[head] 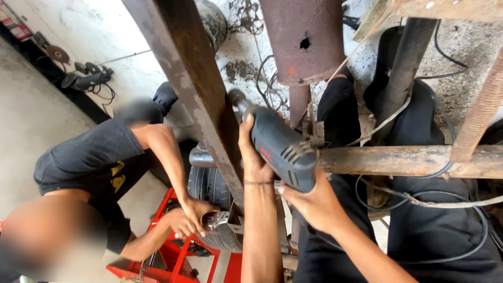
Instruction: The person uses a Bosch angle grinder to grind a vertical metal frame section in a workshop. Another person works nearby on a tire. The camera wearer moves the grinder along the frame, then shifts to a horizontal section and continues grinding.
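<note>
We hold a grey-blue power drill (280, 149) up under the rusty underside of a vehicle, its nose aimed at the slanting brown steel beam (194, 84) that crosses the view. Our left hand (253, 152) is wrapped around the drill's grip, fingers clenched on it, a thin band at the wrist; our right hand (314, 204) cups the rear of the drill body from below, pressing against it. Just behind the drill runs a horizontal rusty pipe (408, 160), and above it hangs a rust-brown cylinder (304, 39) with a small hole in its side. Black cables (445, 173) loop around the pipe, over our dark trousers (435, 230). To the left, a co-worker in a dark shirt (89, 157) leans in, both of that person's hands (191, 217) closed on a metal part beside a black tyre (209, 186), above a red jack frame (173, 251). The floor (31, 120) is pale, worn concrete, stained and dusty. By the far wall lies an angle grinder (86, 79) with its cord, and loose discs (57, 52) rest near it.
</note>
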